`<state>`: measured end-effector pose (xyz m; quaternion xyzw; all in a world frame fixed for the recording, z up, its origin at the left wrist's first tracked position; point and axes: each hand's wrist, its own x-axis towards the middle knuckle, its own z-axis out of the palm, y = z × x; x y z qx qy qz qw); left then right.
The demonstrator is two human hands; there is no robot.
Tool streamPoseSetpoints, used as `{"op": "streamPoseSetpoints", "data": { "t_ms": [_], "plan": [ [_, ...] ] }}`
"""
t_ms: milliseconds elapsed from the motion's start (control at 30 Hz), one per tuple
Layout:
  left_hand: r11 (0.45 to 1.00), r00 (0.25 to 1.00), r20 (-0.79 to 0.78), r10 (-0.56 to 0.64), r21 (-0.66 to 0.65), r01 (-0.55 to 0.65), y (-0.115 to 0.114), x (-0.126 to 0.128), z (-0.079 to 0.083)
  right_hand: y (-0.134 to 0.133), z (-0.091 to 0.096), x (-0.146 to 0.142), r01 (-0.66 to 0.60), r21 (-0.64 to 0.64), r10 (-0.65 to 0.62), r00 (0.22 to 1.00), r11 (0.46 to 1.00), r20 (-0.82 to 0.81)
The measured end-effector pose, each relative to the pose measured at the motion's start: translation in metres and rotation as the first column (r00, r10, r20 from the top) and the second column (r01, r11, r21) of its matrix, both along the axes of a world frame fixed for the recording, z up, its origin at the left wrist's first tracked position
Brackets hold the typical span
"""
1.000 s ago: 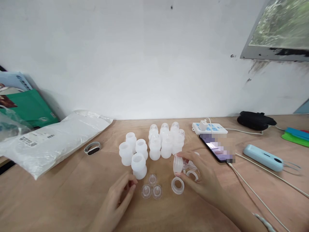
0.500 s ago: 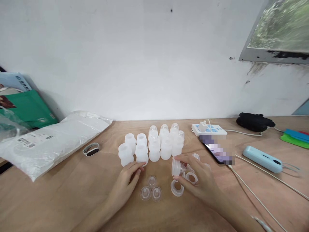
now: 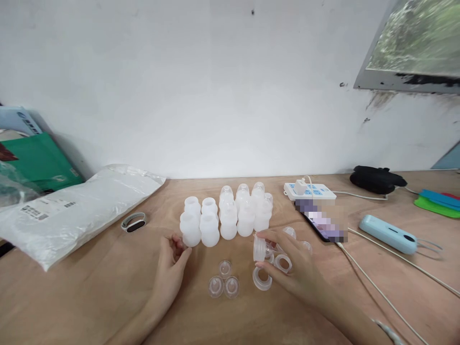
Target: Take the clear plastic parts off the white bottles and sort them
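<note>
Two hands [image 3: 170, 262] [image 3: 296, 260] curled, well apart

Our left hand [image 3: 169, 270] hovers half-curled beside an open-topped white waisted plastic bottle [image 3: 191, 234]; our right hand [image 3: 300, 261] pinches a translucent ridged plastic collar [image 3: 259, 249]; three clear round teats [image 3: 232, 287] lie between.

Four open white bottles [image 3: 210, 232] upright together; translucent collar [image 3: 259, 248] sideways nearby

Four open bottles [image 3: 210, 232]; six dome-capped bottles [image 3: 246, 221]; three clear nipples [image 3: 216, 286]; at least two loose collar rings [image 3: 262, 287]; one smartphone [image 3: 321, 226].
</note>
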<state>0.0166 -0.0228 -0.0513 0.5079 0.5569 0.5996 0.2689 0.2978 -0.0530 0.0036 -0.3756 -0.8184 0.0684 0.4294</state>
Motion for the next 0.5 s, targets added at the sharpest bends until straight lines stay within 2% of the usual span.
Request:
{"op": "streamPoseSetpoints", "data": {
  "t_ms": [67,133,200,267,400,500],
  "plan": [
    [0.999,1.000,-0.006,-0.001,0.034,0.002,-0.009,0.006,0.002,-0.001,-0.002,-0.001,0.001,-0.010,-0.001,1.000,1.000,0.009],
    [0.996,0.997,-0.057,-0.048,0.075,0.052,-0.021,0.015,0.009,-0.003,-0.005,-0.003,0.015,-0.028,-0.015,1.000,0.999,0.002],
    [0.973,0.972,-0.121,-0.203,0.083,0.214,-0.033,0.026,0.021,-0.005,-0.007,-0.005,0.008,-0.031,-0.009,1.000,0.999,-0.024],
    [0.922,0.916,-0.113,-0.384,0.011,0.388,-0.041,0.041,0.035,-0.006,-0.008,-0.009,-0.031,-0.011,0.031,0.999,0.999,-0.044],
    [0.787,0.792,0.145,-0.593,-0.102,0.608,-0.042,0.069,0.061,-0.008,-0.004,-0.014,-0.134,0.076,0.138,0.989,0.988,-0.048],
    [0.699,0.700,0.390,-0.598,-0.174,0.694,-0.038,0.081,0.069,-0.007,-0.002,-0.013,-0.152,0.146,0.161,0.986,0.978,-0.052]
  ]
}}
